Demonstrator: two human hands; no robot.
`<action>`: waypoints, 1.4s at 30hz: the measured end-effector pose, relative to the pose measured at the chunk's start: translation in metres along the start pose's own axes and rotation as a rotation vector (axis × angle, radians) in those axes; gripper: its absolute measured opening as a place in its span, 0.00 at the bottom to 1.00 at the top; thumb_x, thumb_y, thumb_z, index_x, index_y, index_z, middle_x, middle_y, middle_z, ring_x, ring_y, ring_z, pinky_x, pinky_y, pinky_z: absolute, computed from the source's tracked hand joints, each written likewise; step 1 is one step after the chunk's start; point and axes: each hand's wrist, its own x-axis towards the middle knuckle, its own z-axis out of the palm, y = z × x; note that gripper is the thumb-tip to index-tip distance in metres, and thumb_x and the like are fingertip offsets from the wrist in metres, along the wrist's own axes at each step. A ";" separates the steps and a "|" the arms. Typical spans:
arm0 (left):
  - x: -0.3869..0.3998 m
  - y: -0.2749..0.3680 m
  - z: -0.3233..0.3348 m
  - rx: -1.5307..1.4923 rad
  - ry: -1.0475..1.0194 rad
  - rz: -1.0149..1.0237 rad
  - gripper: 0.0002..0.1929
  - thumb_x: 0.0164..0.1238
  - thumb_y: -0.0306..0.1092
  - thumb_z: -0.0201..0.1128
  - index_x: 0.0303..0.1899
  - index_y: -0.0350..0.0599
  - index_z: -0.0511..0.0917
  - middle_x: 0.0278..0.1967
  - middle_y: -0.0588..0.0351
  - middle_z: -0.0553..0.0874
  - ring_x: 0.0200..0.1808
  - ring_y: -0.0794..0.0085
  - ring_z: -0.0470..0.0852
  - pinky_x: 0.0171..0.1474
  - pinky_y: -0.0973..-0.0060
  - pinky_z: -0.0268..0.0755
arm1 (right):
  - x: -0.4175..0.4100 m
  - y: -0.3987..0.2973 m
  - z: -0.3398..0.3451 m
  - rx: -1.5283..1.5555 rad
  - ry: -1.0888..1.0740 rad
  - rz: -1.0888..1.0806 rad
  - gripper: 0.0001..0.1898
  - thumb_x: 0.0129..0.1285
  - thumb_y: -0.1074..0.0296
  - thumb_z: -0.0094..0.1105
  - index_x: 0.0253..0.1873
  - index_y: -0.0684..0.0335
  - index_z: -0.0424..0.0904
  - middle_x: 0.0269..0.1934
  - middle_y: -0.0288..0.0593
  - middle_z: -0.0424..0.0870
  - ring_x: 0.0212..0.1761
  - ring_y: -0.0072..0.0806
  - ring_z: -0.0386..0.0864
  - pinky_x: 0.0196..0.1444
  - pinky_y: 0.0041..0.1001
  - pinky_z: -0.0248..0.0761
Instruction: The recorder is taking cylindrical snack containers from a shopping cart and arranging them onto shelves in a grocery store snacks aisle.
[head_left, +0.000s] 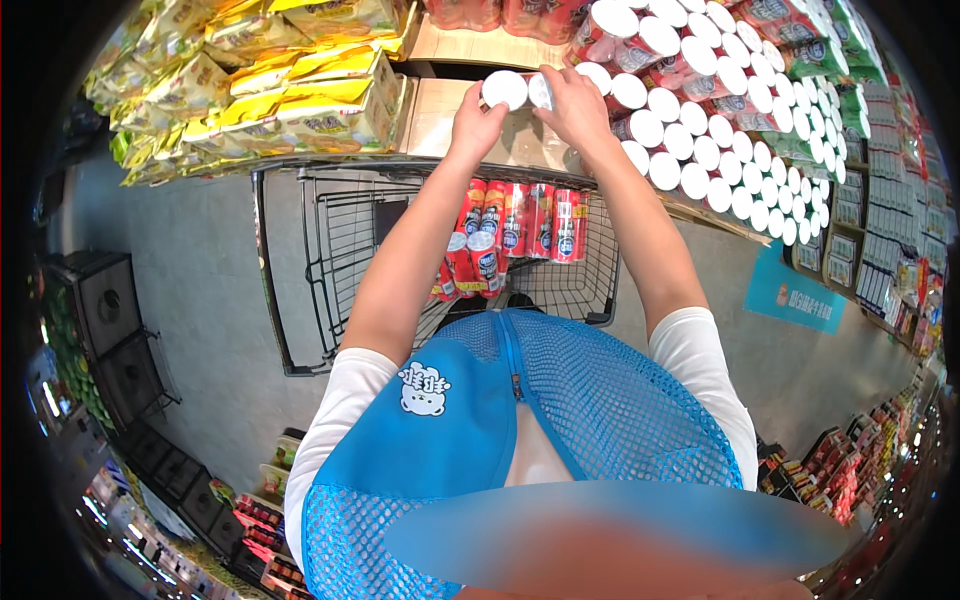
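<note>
On the wooden display shelf (439, 112) in front of me, my left hand (480, 124) grips a white-capped canister (505, 91) with thumb and fingers. Close beside it, my right hand (576, 105) holds a second canister (538, 91) by its pale top. The bodies of both are mostly hidden from above. Rows of white-lidded red canisters (694, 180) stand just right of my right hand. Below my forearms, red shrink-wrapped canisters (529, 217) lie and stand in a black wire shopping cart (345, 247).
Yellow-topped snack bags (300, 105) are stacked at the left of the display. The cart's rim runs along the shelf's front edge. Black crates (109, 304) stand on the grey floor at far left. A blue floor sign (795, 289) lies at right, near further shelves of packages.
</note>
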 end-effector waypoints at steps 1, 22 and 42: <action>0.010 -0.003 0.004 0.029 0.024 -0.012 0.37 0.68 0.32 0.69 0.76 0.31 0.65 0.65 0.38 0.83 0.67 0.56 0.84 0.68 0.67 0.76 | 0.006 0.005 0.008 0.002 -0.005 0.007 0.39 0.57 0.60 0.77 0.74 0.55 0.72 0.67 0.56 0.78 0.70 0.52 0.76 0.73 0.47 0.70; -0.042 -0.106 -0.067 0.061 0.108 0.005 0.16 0.77 0.36 0.62 0.58 0.37 0.84 0.49 0.46 0.92 0.52 0.63 0.91 0.57 0.69 0.80 | -0.010 -0.020 0.040 -0.141 0.369 -0.001 0.36 0.68 0.60 0.66 0.78 0.64 0.65 0.79 0.60 0.63 0.81 0.56 0.60 0.82 0.56 0.49; -0.151 -0.201 -0.057 1.280 -0.886 -0.335 0.49 0.61 0.42 0.78 0.82 0.60 0.59 0.80 0.52 0.67 0.81 0.52 0.63 0.75 0.38 0.64 | -0.334 -0.030 0.082 0.318 -0.363 0.348 0.14 0.69 0.66 0.65 0.55 0.66 0.84 0.52 0.58 0.86 0.55 0.55 0.85 0.60 0.43 0.79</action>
